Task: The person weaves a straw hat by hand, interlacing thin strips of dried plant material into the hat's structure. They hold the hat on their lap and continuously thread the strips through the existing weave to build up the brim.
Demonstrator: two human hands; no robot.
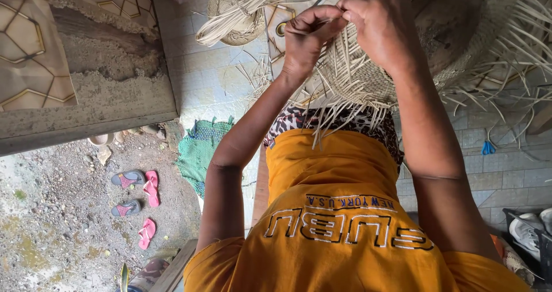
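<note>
Both hands pinch straw strands — left hand, right hand — on the half-woven straw hat.

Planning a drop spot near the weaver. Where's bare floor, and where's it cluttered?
Bare tile lies between the concrete slab and the straw bundle; more tile sits right of the right hand, by the blue scissors. Crowded: the woven hat with loose strands under the left hand, and the dirt around the sandals.
</note>
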